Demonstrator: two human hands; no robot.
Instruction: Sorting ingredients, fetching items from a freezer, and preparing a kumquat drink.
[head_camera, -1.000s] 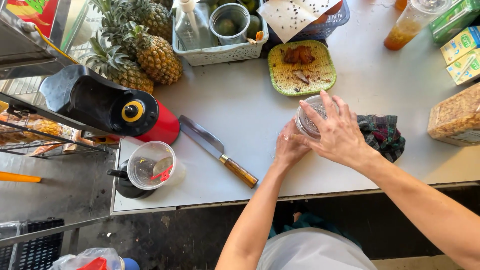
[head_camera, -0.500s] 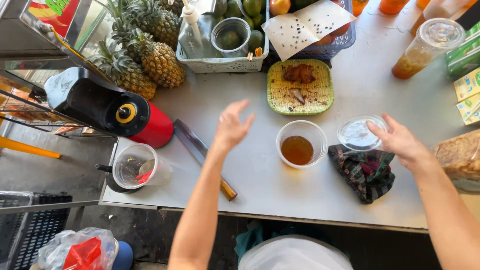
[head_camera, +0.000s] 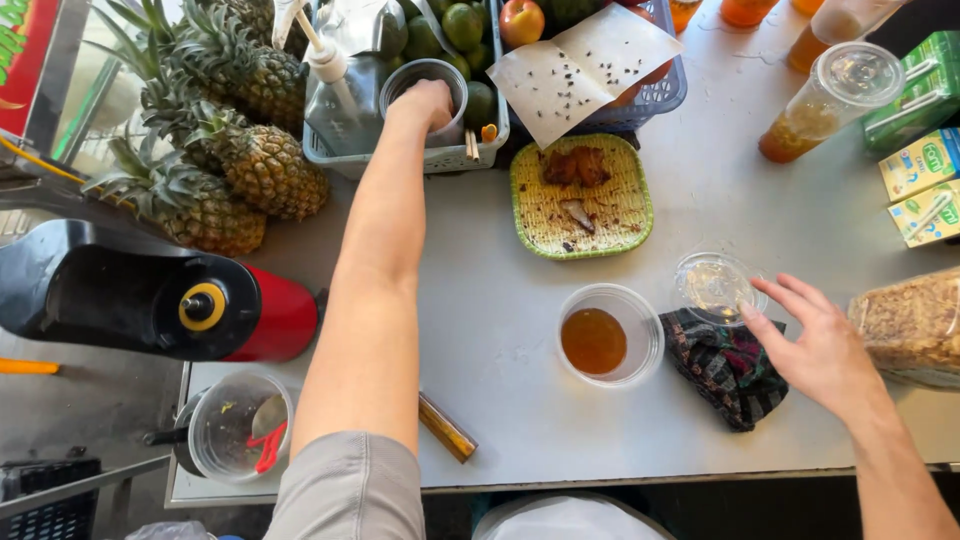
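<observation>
My left hand (head_camera: 428, 102) reaches far across the table and rests on the rim of a clear cup (head_camera: 421, 75) standing in a grey basket (head_camera: 400, 158); whether its fingers grip anything is hidden. My right hand (head_camera: 815, 345) hovers open, fingers spread, beside a clear domed lid (head_camera: 714, 285) that lies on a dark patterned cloth (head_camera: 725, 368). An uncovered clear plastic cup (head_camera: 610, 335) with brown liquid stands left of the cloth.
Pineapples (head_camera: 225, 150) lie at the far left beside a black and red juicer (head_camera: 150, 295). A green woven plate (head_camera: 582, 195) holds food scraps. A knife handle (head_camera: 447, 428) shows under my left arm. Lidded drinks (head_camera: 815, 100) and juice cartons (head_camera: 920, 180) stand at the right.
My right hand lifted the lid off the cup and set it on the cloth. My left hand left the cup and stretched out to the cup in the grey basket.
</observation>
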